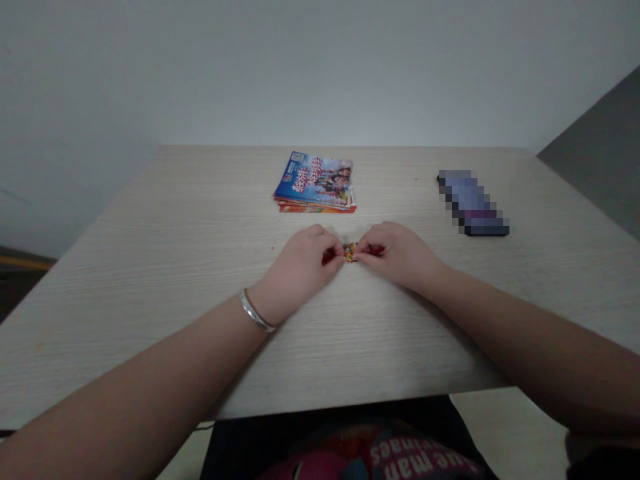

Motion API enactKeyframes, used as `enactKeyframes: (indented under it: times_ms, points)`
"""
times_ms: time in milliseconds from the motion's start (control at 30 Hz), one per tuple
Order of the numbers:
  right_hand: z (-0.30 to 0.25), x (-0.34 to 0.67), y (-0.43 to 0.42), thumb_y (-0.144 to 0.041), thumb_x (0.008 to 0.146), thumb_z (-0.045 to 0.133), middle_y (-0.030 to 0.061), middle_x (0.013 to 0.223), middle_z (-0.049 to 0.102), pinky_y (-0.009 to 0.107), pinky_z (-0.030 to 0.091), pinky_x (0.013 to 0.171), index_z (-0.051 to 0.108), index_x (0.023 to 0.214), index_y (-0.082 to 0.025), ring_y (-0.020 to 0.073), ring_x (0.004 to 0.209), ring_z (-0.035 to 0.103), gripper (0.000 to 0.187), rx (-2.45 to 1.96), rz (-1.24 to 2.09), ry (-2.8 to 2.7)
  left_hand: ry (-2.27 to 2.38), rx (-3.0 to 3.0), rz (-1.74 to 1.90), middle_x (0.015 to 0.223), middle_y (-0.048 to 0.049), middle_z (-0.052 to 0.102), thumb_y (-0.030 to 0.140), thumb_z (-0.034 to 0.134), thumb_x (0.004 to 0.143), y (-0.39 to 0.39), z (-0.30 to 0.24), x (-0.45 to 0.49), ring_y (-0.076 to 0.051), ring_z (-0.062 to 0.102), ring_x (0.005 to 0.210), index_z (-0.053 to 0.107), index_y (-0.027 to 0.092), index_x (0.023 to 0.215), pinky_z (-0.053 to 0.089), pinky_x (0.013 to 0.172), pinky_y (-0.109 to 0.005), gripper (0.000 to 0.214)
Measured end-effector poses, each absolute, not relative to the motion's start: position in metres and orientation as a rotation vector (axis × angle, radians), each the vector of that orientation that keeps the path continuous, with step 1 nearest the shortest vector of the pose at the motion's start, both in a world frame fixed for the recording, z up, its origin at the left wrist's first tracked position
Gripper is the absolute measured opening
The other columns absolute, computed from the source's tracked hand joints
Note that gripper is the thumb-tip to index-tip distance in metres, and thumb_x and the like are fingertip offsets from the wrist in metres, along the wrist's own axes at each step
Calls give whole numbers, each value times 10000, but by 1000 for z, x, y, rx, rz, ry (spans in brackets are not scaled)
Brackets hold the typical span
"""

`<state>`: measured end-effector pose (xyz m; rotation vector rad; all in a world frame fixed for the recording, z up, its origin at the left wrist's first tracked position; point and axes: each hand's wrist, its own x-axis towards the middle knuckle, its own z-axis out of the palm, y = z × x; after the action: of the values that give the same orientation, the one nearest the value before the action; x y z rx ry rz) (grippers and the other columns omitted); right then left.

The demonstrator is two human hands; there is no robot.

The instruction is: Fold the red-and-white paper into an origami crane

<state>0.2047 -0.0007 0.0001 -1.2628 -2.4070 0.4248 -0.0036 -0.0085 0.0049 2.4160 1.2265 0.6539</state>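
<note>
Both hands meet low over the middle of the table point(200, 267). Between them is a small, colourful piece of printed paper or wrapper point(349, 252), mostly red and yellow. My left hand point(307, 263) pinches its left end between thumb and forefinger. The right end is pinched the same way by my right hand point(395, 253). Fingers cover most of the piece, so its full shape and exact kind are hidden. A silver bangle point(256, 312) circles my left wrist.
Behind my hands lies a stack of printed leaflets point(317, 180), a blue one on top. Farther right is a dark phone point(473, 203), its screen pixelated. A pale wall point(340, 73) rises at the table's far edge.
</note>
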Motion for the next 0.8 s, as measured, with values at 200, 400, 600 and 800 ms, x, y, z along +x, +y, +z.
enactKeyframes:
  times_ms: [200, 400, 600, 800]
  points:
    - [2, 205, -4, -256, 878, 651, 32, 838, 744, 324, 456, 795, 753, 828, -216, 191, 833, 645, 121, -1273, 345, -2443, 1159, 2465, 666, 859, -43, 686, 128, 649, 859, -7, 3, -5, -177, 608, 836, 711, 171, 830, 495, 795, -331, 81]
    - [9, 206, -9, -313, 913, 618, 47, 860, 733, 308, 443, 723, 761, 827, -216, 197, 839, 642, 193, -1310, 162, -2512, 1157, 2545, 646, 888, -58, 693, 163, 649, 888, -8, 1, -6, -194, 618, 858, 724, 166, 860, 509, 819, -351, 80]
    - [10, 207, -10, -326, 934, 599, 44, 862, 736, 301, 433, 703, 778, 848, -227, 189, 828, 639, 222, -1268, 92, -2572, 1152, 2717, 491, 929, -84, 693, 221, 586, 951, -10, 3, -9, -209, 624, 875, 750, 162, 901, 522, 826, -370, 182]
    - [10, 211, -13, -318, 952, 557, 52, 901, 737, 306, 431, 689, 776, 859, -218, 192, 828, 639, 258, -1240, -1, -2635, 1029, 2855, 451, 1006, -75, 708, 224, 563, 968, -10, 7, -14, -205, 641, 945, 756, 178, 994, 533, 871, -357, 200]
